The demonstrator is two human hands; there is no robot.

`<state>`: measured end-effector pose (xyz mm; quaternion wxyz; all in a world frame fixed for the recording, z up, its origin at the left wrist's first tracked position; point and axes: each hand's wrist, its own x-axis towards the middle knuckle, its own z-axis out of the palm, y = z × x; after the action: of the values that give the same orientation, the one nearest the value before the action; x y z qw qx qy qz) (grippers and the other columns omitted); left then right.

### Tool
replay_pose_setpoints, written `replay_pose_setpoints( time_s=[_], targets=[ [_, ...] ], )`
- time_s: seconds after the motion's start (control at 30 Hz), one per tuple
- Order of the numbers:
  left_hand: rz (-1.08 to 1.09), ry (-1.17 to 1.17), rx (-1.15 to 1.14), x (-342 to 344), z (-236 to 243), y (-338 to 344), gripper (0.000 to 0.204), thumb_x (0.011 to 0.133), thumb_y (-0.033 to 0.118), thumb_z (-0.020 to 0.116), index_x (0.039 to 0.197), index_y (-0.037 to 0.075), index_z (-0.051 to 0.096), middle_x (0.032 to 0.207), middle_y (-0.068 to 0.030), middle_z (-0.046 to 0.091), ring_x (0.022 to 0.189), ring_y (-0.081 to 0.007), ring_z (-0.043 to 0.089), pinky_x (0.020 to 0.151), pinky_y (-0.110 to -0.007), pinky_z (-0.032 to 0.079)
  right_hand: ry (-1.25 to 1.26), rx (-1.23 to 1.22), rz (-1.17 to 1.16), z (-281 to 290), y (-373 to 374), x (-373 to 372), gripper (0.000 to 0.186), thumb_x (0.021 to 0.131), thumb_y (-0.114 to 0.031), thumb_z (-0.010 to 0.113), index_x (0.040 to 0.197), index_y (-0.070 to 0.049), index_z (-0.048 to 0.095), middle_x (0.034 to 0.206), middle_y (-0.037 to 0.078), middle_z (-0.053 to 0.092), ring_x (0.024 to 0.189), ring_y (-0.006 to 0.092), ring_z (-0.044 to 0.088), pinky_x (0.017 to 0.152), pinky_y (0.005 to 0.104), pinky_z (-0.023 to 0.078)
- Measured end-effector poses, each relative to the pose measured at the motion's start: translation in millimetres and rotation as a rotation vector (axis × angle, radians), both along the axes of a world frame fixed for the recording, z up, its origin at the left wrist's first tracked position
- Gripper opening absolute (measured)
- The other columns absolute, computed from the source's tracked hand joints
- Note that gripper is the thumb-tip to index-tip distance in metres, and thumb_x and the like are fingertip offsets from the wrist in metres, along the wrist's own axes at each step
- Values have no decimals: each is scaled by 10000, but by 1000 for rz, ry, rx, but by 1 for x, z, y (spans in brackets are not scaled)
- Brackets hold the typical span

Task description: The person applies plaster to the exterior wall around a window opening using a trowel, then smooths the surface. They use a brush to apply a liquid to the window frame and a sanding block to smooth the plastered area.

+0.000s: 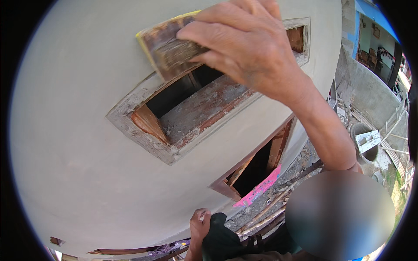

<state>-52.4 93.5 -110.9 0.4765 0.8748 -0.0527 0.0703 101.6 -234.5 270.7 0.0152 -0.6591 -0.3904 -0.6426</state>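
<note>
My right hand reaches up to the grey plastered wall, fingers wrapped around the worn handle of a plastering float. The float has a flat rectangular board with a yellow edge and is tilted near the wall, above a framed opening. Whether its whole face touches the plaster cannot be seen. Low down, beside my dark-clothed knee, my left hand is closed with its fingers curled. Anything inside it is hidden. Its fingertips look whitish.
A lower wooden-framed opening has a bright pink strip at its edge. Poles run below me over rubble. To the right are a round concrete ring, a low grey wall and a blue building.
</note>
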Motion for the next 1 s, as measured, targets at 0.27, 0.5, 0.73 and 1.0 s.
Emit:
replay_pose_setpoints(
  time_s=[0.27,0.5,0.73,1.0],
  targets=[
    [8,-17,-45,0,-5,25,156,902,118,659,1001,-3,664,965,-165,690,875,-282,691,788,-345,541,96,138,-254,-1,-29,-11,308,770,-164,760,1072,-140,699,1014,27,645,894,207,553,835,373,364],
    [-11,36,-25,7,-15,29,173,916,133,650,1015,-8,666,962,-159,690,861,-260,686,787,-345,538,-124,199,78,-10,116,-19,163,695,-277,723,803,-196,632,816,-58,555,808,157,539,778,348,397],
    [48,63,-108,-10,3,40,207,928,144,630,1040,-25,669,962,-158,689,865,-233,679,774,-335,533,307,732,-170,-10,-84,9,299,873,-173,682,1122,-9,690,940,117,674,885,249,622,804,365,495],
    [-24,58,1,5,-6,36,212,923,143,631,1035,-34,669,944,-165,686,826,-227,666,768,-338,525,-27,584,53,-24,80,-4,257,734,-287,797,881,-104,692,871,26,656,858,200,605,725,362,393]
  ],
)
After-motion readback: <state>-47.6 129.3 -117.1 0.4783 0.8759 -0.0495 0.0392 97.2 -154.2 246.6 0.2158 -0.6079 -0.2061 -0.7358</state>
